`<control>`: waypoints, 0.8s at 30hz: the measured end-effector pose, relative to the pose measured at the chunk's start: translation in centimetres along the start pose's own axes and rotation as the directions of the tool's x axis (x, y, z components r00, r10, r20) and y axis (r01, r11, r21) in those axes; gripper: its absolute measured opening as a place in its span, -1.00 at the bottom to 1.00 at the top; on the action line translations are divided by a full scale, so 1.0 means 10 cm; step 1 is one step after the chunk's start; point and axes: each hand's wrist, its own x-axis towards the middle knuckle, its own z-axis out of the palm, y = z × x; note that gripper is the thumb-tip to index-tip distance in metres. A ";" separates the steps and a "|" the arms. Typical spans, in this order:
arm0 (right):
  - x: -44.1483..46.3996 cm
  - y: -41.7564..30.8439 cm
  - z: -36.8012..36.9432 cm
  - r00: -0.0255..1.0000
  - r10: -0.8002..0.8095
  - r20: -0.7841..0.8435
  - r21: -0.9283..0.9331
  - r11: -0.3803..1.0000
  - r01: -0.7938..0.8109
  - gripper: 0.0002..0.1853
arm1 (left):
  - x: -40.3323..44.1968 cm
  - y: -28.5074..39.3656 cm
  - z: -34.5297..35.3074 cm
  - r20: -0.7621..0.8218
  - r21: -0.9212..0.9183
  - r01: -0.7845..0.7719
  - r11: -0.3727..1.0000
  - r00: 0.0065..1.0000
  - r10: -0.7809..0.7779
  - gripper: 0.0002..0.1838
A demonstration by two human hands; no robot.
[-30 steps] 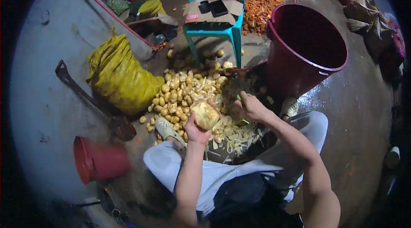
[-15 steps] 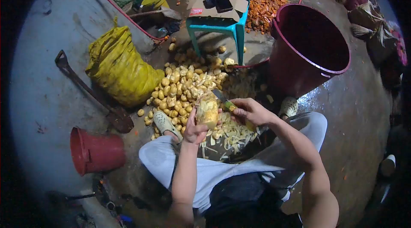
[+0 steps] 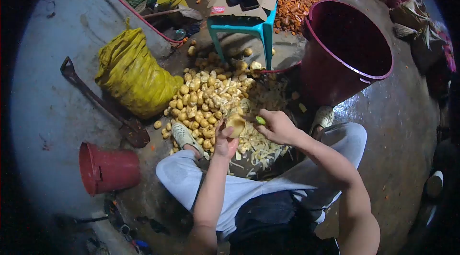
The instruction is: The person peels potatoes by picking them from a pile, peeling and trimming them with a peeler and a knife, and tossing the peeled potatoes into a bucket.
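Note:
My left hand (image 3: 226, 142) is closed around a large, pale yellow root vegetable (image 3: 236, 125), whose smooth, rounded end faces me; its exact kind is unclear. To the right, my right hand (image 3: 279, 127) grips a knife by its green handle (image 3: 260, 120). The blade is hard to make out now, and the hand stands a little apart from the vegetable. Below and beyond both hands, a heap of potatoes (image 3: 199, 104) spreads over the floor, some yellow-skinned, others pale. Strips of peel (image 3: 263, 148) lie under my hands.
A full yellow sack (image 3: 136, 75) leans at the left, near a shovel (image 3: 98, 99) and red bucket (image 3: 112, 168). At the right stands a tall maroon bin (image 3: 335, 70). A teal chair (image 3: 262, 28) bears cardboard and dark devices; orange carrot pieces (image 3: 292, 3) lie behind it.
My right hand has drawn the knife away from the vegetable. My left hand has tilted the vegetable, so its end now faces me.

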 end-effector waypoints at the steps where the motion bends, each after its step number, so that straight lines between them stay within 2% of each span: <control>1: -0.01 0.00 0.02 0.999 -0.036 -0.014 -0.123 0.992 0.034 -0.64 | -0.01 -0.03 0.01 -0.035 0.017 0.013 1.000 0.999 -0.012 -0.25; 2: -0.02 0.01 0.03 0.997 -0.074 -0.023 -0.245 0.967 0.066 -0.64 | -0.02 -0.05 0.01 -0.069 0.032 0.025 0.999 0.997 -0.023 -0.24; 4: -0.01 0.08 0.09 0.996 -0.090 -0.028 -0.267 0.960 0.079 -0.64 | -0.03 -0.05 0.05 -0.069 0.005 0.064 0.998 0.996 -0.064 -0.20; 6: 0.00 0.07 0.08 0.994 -0.108 -0.033 -0.288 0.953 0.094 -0.64 | -0.01 -0.08 0.10 0.049 0.078 0.007 0.997 0.999 -0.011 -0.12; 7: 0.02 0.03 0.05 0.998 -0.002 -0.056 -0.101 0.995 -0.004 -0.64 | -0.01 -0.06 0.11 0.030 0.095 0.012 0.995 0.999 -0.015 -0.02; 8: 0.04 -0.01 0.01 0.993 0.106 -0.058 0.091 0.991 -0.100 -0.64 | -0.02 -0.03 0.11 0.029 0.096 0.014 0.995 0.999 -0.017 -0.02; 9: 0.05 -0.01 -0.04 0.993 0.106 -0.058 0.091 0.991 -0.101 -0.64 | -0.04 0.06 0.19 0.088 0.160 0.022 0.987 0.995 -0.037 0.03; 11: 0.06 0.01 -0.12 0.990 0.133 -0.054 0.257 0.960 -0.115 -0.62 | -0.05 0.17 0.24 0.159 0.271 0.023 0.962 0.985 -0.069 0.14; 12: 0.06 0.01 -0.17 0.990 0.133 -0.053 0.257 0.959 -0.115 -0.62 | -0.06 0.21 0.24 0.158 0.271 0.023 0.962 0.985 -0.068 0.14; 14: 0.04 0.00 -0.23 0.995 -0.020 0.101 0.287 0.958 -0.010 -0.60 | -0.08 0.28 0.26 0.250 0.246 0.011 0.969 0.965 -0.075 0.17; 15: 0.03 0.01 -0.20 0.995 -0.019 0.101 0.289 0.957 -0.011 -0.60 | -0.09 0.31 0.27 0.242 0.275 0.025 0.961 0.966 -0.094 0.22; 17: 0.00 0.03 -0.11 0.985 0.063 0.162 0.470 0.873 -0.133 -0.54 | -0.15 0.38 0.27 0.284 0.284 0.033 0.958 0.952 -0.117 0.22; 18: -0.02 -0.04 -0.12 0.985 0.066 0.161 0.472 0.871 -0.135 -0.54 | -0.16 0.40 0.27 0.327 0.291 0.038 0.956 0.935 -0.136 0.23; 20: -0.06 -0.22 -0.18 0.992 0.015 0.127 0.339 0.939 -0.057 -0.47 | -0.17 0.42 0.25 0.372 0.302 0.035 0.953 0.916 -0.151 0.24; 21: -0.05 -0.19 -0.13 0.995 -0.020 0.100 0.390 0.921 -0.021 -0.31 | -0.20 0.43 0.28 0.396 0.307 0.038 0.951 0.903 -0.164 0.25; 24: -0.06 -0.18 -0.10 0.990 -0.105 0.092 0.366 0.929 0.064 -0.27 | -0.23 0.43 0.29 0.426 0.331 0.066 0.941 0.880 -0.212 0.30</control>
